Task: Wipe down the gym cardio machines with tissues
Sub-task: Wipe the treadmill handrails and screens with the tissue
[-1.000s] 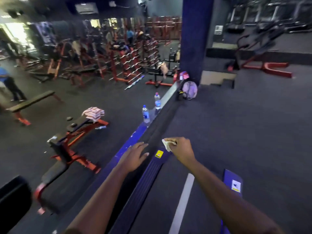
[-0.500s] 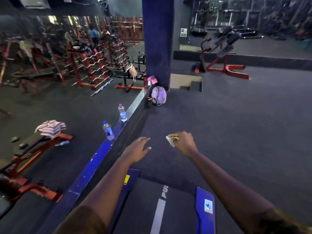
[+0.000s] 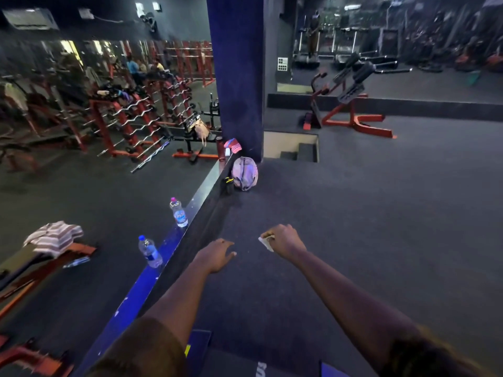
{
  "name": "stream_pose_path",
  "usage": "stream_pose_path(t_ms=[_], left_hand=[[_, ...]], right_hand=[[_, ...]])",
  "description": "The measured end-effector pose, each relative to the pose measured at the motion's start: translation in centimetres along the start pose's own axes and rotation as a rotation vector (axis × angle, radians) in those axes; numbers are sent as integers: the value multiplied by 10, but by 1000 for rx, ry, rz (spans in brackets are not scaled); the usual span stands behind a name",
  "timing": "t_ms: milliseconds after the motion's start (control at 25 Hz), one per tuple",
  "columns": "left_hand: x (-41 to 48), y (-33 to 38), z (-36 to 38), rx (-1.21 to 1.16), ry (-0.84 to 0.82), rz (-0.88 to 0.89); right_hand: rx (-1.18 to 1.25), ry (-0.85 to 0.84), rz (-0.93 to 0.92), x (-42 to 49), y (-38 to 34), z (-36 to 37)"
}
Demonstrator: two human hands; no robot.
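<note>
1. Low in the head view, toward six o'clock, both bare arms reached forward over the dark rubber floor (image 3: 367, 240). The hands hung well beyond the machine underfoot, so I judged this a walk between machines, not a wiping stroke.
2. The right hand (image 3: 285, 240) lay at about two o'clock of the left. Its fingers were curled tight round a folded white tissue (image 3: 266, 242), and one corner poked out on the thumb side. Bunching it in the fist kept it from dropping and ready for the next surface.
3. The left hand (image 3: 216, 254) held nothing. Its fingers were loosely spread, palm down, in the air, which left it free for balance or to catch a rail.
4. At six o'clock, on the frame's very edge, a blue side rail (image 3: 200, 346) and a strip of dark belt (image 3: 234, 365) showed. They were probably a treadmill deck, though too little was in view to be sure.
5. At nine o'clock of the hands, the nearer water bottle (image 3: 150, 251) and the farther water bottle (image 3: 178, 213) stood upright on a blue ledge (image 3: 130, 303), parked out of the walkway.
6. At twelve o'clock a pale bag (image 3: 245, 172) sat at the foot of a blue pillar (image 3: 236, 77).
7. Farther off, at one o'clock, more treadmills (image 3: 307, 47) stood well apart from the hands. I took them for the next machines due a wipe.
</note>
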State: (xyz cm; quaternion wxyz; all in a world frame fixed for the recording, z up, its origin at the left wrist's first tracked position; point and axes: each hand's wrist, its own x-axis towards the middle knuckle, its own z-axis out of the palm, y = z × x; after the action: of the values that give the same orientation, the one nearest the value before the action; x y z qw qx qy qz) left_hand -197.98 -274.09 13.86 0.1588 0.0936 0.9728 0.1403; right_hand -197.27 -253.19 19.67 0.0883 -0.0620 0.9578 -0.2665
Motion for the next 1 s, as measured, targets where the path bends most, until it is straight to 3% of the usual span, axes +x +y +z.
stream_pose_path(t_ms=[200, 360, 680, 1000], left_hand=[[79, -6, -11, 30, -56, -13], [148, -40, 1, 0, 7, -62], [270, -143, 75, -81, 151, -371], [217, -180, 81, -147, 49, -749]], right_hand=[[-19, -22, -54, 78, 16, 1], [-78, -70, -184, 159, 29, 30], [-217, -177, -540, 352, 56, 145], [-262, -405, -903, 392, -10, 205]])
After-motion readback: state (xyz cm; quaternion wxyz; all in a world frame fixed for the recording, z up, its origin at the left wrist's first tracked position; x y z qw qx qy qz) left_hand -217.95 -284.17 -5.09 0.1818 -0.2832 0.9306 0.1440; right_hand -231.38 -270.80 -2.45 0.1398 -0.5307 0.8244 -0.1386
